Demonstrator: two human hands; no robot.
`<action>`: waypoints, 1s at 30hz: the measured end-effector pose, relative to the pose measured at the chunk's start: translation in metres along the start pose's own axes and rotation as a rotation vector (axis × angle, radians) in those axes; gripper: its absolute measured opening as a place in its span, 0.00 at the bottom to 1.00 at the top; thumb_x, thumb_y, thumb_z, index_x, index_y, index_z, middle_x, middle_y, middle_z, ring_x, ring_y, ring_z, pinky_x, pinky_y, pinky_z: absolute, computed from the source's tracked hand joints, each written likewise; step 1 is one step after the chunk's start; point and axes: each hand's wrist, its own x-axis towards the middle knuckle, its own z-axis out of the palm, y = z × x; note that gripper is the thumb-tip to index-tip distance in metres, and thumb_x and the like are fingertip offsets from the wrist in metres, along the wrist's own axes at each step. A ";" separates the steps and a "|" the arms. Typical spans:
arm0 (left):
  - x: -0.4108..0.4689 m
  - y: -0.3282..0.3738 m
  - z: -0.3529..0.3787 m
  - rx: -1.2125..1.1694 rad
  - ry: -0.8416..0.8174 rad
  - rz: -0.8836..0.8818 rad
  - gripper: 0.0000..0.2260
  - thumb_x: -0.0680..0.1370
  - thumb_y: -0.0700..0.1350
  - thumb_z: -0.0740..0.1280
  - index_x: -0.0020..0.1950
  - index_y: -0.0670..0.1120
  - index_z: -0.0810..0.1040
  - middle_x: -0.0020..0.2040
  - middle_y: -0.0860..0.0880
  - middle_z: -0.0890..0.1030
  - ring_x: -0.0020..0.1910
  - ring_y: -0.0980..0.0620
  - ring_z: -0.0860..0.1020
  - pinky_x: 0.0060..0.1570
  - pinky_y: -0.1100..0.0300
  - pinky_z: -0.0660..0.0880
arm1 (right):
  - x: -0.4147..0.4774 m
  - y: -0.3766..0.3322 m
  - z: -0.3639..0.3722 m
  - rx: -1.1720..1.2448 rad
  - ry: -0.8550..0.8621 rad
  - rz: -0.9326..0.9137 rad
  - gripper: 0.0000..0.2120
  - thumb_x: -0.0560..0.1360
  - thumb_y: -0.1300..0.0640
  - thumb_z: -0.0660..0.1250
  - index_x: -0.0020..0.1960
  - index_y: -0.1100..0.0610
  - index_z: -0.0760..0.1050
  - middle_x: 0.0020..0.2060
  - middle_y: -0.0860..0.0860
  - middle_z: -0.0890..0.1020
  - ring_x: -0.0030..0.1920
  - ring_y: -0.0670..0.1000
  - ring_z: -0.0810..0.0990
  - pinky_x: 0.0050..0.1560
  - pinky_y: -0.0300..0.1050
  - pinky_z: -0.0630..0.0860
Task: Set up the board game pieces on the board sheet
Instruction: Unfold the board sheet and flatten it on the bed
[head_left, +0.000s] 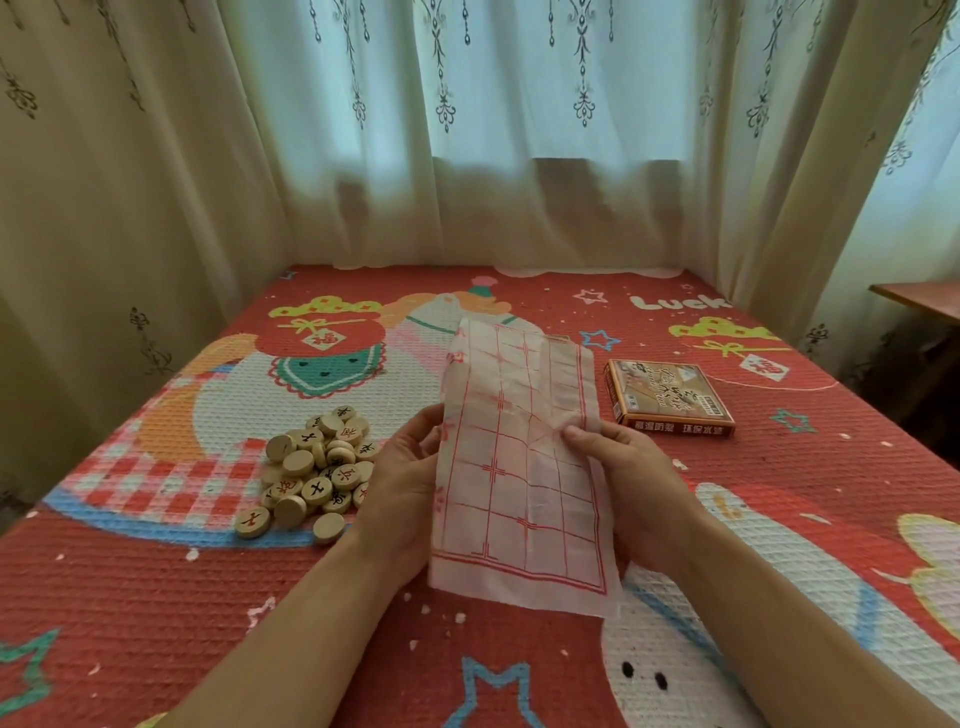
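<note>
Board sheet (519, 467), partly folded, is held above the mat (156, 597): left hand (405, 488) and right hand (628, 478) grip its side edges; wooden pieces (317, 467) lie piled left, box (670, 397) right

- Two hands and two forearms of one person are in view, and they come in from the bottom edge of the picture.
- The left hand (401, 496) is bare, and its wrist is bare too.
- The right hand (641, 491) is bare in the same way.
- The left forearm (291, 639) is uncovered along all its visible length.
- The right forearm (769, 623) is also uncovered, down to the lower right corner.
- A small yellow-green patch (150, 721) lies at the bottom edge beside the left forearm; whether it is clothing, I cannot tell.
- The fingernails are too small to describe.
</note>
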 end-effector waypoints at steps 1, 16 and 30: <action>0.001 0.003 -0.002 0.001 0.021 0.002 0.12 0.76 0.30 0.66 0.57 0.41 0.79 0.45 0.43 0.86 0.37 0.49 0.85 0.33 0.57 0.83 | 0.002 -0.002 -0.003 0.002 0.013 -0.010 0.06 0.79 0.62 0.67 0.48 0.57 0.83 0.47 0.57 0.86 0.46 0.55 0.85 0.50 0.53 0.82; 0.016 0.018 -0.026 0.117 0.199 0.183 0.12 0.78 0.29 0.66 0.50 0.45 0.83 0.45 0.47 0.84 0.47 0.50 0.82 0.45 0.58 0.82 | 0.013 -0.013 -0.033 -0.135 0.242 -0.279 0.08 0.81 0.64 0.66 0.51 0.56 0.83 0.45 0.58 0.82 0.43 0.55 0.81 0.45 0.50 0.81; 0.018 0.025 -0.035 0.306 0.348 0.283 0.09 0.76 0.35 0.72 0.52 0.47 0.83 0.54 0.48 0.83 0.54 0.48 0.82 0.49 0.51 0.83 | 0.018 -0.015 -0.056 -0.585 0.410 -0.556 0.03 0.79 0.63 0.70 0.49 0.56 0.81 0.41 0.49 0.83 0.37 0.36 0.81 0.40 0.31 0.78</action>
